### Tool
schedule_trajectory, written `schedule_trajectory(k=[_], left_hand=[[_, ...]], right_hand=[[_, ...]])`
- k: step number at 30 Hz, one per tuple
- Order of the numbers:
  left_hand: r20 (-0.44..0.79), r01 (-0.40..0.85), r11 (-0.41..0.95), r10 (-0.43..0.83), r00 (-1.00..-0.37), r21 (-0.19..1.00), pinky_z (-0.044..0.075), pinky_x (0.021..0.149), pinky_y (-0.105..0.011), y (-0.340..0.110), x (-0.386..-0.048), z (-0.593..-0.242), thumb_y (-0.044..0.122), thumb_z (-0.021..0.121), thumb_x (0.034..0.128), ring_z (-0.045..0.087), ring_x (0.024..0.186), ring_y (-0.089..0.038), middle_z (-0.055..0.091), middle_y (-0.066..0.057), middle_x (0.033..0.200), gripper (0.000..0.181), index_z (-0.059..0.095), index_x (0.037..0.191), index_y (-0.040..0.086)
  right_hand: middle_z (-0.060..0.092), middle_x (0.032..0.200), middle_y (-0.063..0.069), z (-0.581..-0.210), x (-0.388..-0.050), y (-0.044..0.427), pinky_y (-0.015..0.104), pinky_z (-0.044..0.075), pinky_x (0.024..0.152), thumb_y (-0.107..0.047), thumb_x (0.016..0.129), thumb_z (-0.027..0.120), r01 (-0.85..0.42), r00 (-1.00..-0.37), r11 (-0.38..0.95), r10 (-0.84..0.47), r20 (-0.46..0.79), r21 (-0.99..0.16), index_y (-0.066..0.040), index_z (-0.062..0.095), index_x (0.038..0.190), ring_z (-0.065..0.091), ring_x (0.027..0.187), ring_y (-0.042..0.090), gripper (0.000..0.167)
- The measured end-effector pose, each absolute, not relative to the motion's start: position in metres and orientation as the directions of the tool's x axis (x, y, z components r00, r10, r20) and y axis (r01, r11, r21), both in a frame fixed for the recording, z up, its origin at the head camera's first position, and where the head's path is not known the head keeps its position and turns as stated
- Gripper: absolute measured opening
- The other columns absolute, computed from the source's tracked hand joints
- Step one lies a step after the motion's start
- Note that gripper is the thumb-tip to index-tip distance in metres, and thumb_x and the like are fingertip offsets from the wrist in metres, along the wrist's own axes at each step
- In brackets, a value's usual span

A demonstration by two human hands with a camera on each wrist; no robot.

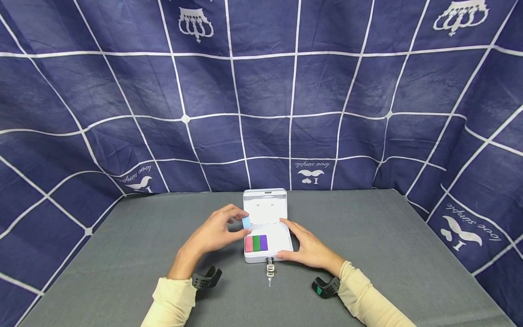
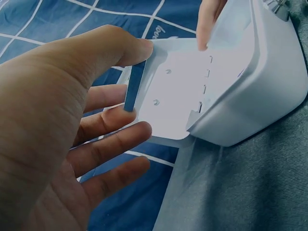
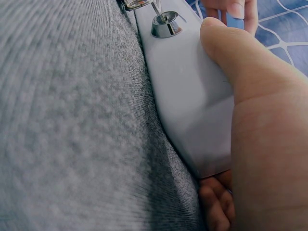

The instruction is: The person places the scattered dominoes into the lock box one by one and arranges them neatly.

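Observation:
A small white lockable box stands with its lid raised. Pink, green and purple blocks lie side by side in its front left part. My left hand pinches a light blue block between thumb and fingers, above the box's left edge. In the left wrist view this block appears edge-on, with the other fingers spread. My right hand holds the box's right side, thumb on the front rim and fingers along the side and back corner.
A key ring with keys hangs from the box's front lock. Grey cloth covers the table, and a blue curtain with white lines rises behind and at both sides. Each wrist wears a black band.

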State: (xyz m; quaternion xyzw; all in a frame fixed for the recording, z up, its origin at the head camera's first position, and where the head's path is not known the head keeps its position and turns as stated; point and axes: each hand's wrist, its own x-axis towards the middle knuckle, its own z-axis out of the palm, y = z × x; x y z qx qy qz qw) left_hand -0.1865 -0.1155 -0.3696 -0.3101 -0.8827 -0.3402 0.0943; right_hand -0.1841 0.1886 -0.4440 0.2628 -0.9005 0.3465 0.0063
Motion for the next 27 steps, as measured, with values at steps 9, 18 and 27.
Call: schedule_trajectory(k=[9, 18, 27], left_hand=[[0.374, 0.648, 0.552, 0.534, -0.758, 0.525, 0.058, 0.09, -0.043, -0.11, -0.186, -0.374, 0.023, 0.083, 0.0862, 0.069, 0.1, -0.023, 0.069, -0.003, 0.106, 0.035, 0.074, 0.116, 0.005], [0.351, 0.655, 0.549, 0.562, -0.749, 0.519, 0.057, 0.089, -0.044, -0.103, -0.186, -0.38, 0.024, 0.082, 0.0873, 0.068, 0.099, -0.025, 0.068, -0.004, 0.105, 0.036, 0.073, 0.116, 0.005], [0.336, 0.658, 0.56, 0.574, -0.746, 0.504, 0.056, 0.089, -0.044, -0.096, -0.185, -0.38, 0.026, 0.083, 0.0871, 0.068, 0.101, -0.022, 0.069, -0.004, 0.109, 0.038, 0.072, 0.118, 0.007]], right_hand=[[0.045, 0.159, 0.006, -0.443, -0.184, 0.187, 0.056, 0.038, 0.116, -0.06, 0.084, 0.078, -0.478, -0.862, 0.623, -0.468, 0.193, -0.619, -0.025, 0.034, 0.162, 0.043, 0.146, 0.03, 0.097], [0.045, 0.16, 0.006, -0.445, -0.184, 0.188, 0.057, 0.037, 0.116, -0.061, 0.084, 0.078, -0.474, -0.864, 0.623, -0.467, 0.19, -0.622, -0.025, 0.033, 0.162, 0.043, 0.146, 0.03, 0.097], [0.045, 0.159, 0.008, -0.443, -0.184, 0.188, 0.058, 0.038, 0.115, -0.058, 0.084, 0.078, -0.483, -0.859, 0.618, -0.472, 0.198, -0.62, -0.023, 0.034, 0.162, 0.044, 0.145, 0.032, 0.097]])
